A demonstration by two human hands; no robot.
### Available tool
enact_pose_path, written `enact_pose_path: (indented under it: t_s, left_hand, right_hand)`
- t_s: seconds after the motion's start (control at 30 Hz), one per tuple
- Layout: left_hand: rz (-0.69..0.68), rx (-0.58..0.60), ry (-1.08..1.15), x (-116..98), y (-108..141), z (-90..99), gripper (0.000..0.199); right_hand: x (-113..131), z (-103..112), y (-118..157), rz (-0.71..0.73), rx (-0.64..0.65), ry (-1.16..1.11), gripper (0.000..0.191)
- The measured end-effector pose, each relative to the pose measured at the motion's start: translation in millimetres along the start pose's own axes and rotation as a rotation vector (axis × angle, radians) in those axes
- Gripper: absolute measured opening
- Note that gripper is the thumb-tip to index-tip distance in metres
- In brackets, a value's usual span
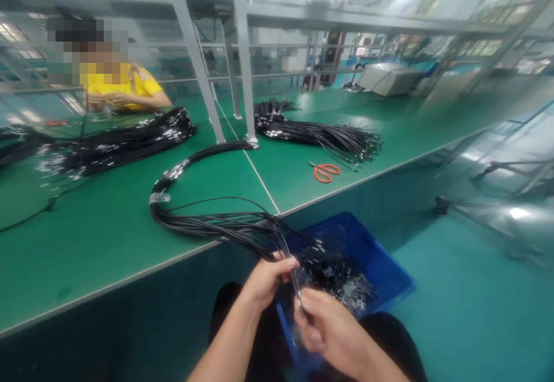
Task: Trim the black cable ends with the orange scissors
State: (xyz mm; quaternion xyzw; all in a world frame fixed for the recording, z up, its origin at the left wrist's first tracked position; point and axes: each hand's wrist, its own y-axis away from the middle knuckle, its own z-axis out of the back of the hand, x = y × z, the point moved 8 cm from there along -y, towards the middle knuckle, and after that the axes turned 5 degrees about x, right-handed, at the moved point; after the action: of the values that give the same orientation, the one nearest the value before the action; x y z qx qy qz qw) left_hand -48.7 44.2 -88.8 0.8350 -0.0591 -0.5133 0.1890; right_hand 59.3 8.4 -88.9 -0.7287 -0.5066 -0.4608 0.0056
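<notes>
your left hand (264, 283) clamps the black cables (197, 226); your right hand (331, 319) pinches their ends (299, 296). guide them straight, without kinks.

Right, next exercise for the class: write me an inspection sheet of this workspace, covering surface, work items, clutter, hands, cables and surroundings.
Surface: green table, with a light seam across it.
Job's things: black cable bundle, curving off the front edge, with a clear wrap around it.
Clutter: orange-handled scissors near the edge; blue bin below, holding dark and clear scraps.
Hands: left hand grips the bundle's strands; right hand holds strands nearer their ends.
Cables: left pile and right pile on the table; single cable at far left.
Surroundings: metal shelf frame; person in yellow across the table.
</notes>
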Motion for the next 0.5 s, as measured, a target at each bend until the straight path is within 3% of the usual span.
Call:
enact_pose_path:
  t_s: [0.2,0.5]
  left_hand:
    - [-0.018,-0.014,-0.075,-4,-5,-3.1,0.016]
    - [-0.027,-0.010,-0.182,-6,-9,-3.5,0.022]
  right_hand:
    - [7,16,-1,0.101,-0.155,0.170,0.035]
    - [7,17,1,0.076,-0.177,0.172,0.042]
